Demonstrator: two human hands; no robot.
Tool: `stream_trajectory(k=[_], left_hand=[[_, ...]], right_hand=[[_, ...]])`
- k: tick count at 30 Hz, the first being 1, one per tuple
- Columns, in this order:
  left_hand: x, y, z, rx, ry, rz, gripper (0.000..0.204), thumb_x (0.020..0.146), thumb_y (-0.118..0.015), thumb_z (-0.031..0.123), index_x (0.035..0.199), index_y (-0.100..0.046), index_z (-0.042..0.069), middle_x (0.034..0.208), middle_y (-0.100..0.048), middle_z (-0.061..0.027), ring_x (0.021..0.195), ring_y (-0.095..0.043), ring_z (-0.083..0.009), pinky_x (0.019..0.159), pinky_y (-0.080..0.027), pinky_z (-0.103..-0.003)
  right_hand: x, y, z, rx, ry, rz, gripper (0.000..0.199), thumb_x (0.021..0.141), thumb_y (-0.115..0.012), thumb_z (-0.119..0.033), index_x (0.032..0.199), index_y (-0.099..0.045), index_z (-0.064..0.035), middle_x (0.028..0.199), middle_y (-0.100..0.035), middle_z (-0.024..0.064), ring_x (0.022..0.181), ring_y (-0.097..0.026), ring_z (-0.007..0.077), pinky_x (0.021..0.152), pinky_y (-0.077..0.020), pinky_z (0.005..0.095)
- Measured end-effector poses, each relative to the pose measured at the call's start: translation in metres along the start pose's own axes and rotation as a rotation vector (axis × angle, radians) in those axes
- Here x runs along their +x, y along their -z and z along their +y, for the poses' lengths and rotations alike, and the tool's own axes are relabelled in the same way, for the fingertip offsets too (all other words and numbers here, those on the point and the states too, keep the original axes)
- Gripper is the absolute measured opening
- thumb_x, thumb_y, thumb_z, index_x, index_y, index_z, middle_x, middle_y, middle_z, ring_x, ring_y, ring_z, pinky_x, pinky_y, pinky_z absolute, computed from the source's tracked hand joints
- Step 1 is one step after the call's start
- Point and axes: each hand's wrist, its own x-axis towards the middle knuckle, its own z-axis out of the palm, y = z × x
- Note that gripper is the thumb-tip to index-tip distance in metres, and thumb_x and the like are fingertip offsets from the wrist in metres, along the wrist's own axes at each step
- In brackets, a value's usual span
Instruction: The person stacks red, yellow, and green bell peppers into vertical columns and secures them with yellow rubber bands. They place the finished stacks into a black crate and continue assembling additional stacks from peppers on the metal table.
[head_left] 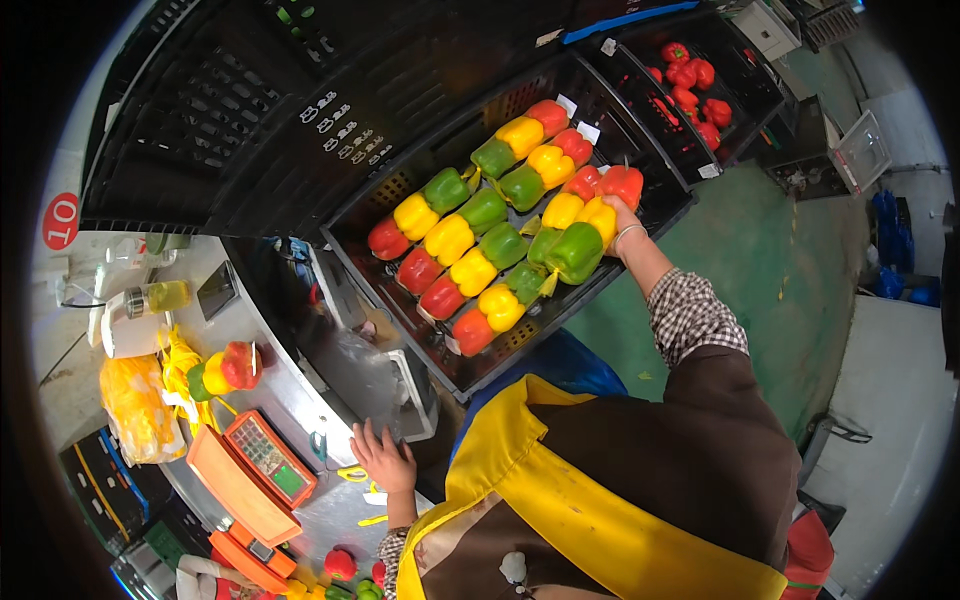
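My right hand (625,228) is closed around a pack of bell peppers (577,252) at the right side of a black plastic crate (455,378). Green, yellow and red peppers make up this pack, and its yellow tail hangs from the green end. Several similar three-colour packs (447,238) lie in rows inside the crate. Over the metal worktop (330,395), my left hand (384,460) has its fingers spread and holds nothing. Beside it lie yellow-handled scissors (352,473).
An orange scale (262,462) stands on the worktop, with another pepper pack (225,370) and yellow netting (178,365) behind it. Loose red peppers (340,564) lie near the lower edge. Another black crate (735,60) holds red peppers at the far right. Tall black crates (230,110) rise at the back.
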Motion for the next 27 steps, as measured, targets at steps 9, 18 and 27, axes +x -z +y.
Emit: stream_trajectory(k=[9,18,27], left_hand=[[0.004,0.001,0.002,0.020,0.046,-0.053,0.032,0.068,-0.068,0.011,0.099,-0.064,0.002,0.131,-0.050,-0.0154,0.136,-0.031,-0.0370,0.114,-0.020,-0.053],[0.002,-0.006,0.001,0.043,0.090,-0.067,0.024,0.072,-0.067,0.012,0.094,-0.066,0.003,0.128,-0.052,-0.0141,0.136,-0.031,-0.0359,0.114,-0.020,-0.053],[0.006,-0.004,0.002,0.065,0.091,-0.078,0.022,0.074,-0.067,0.014,0.094,-0.066,0.004,0.126,-0.054,-0.0133,0.136,-0.032,-0.0349,0.113,-0.021,-0.053]], right_hand=[[0.091,0.034,-0.007,-0.106,-0.053,0.305,0.050,0.079,-0.064,-0.027,0.123,-0.053,-0.0082,0.115,-0.064,0.0136,0.104,-0.062,0.0392,0.095,-0.0460,0.0560],[0.089,0.031,-0.012,-0.128,-0.120,0.260,0.050,0.083,-0.057,-0.034,0.127,-0.051,-0.0110,0.118,-0.064,0.0128,0.107,-0.061,0.0390,0.094,-0.0434,0.0591],[0.044,0.000,-0.014,-0.069,-0.159,0.233,0.055,0.082,-0.054,-0.038,0.131,-0.048,-0.0134,0.125,-0.060,0.0126,0.113,-0.057,0.0377,0.095,-0.0405,0.0610]])
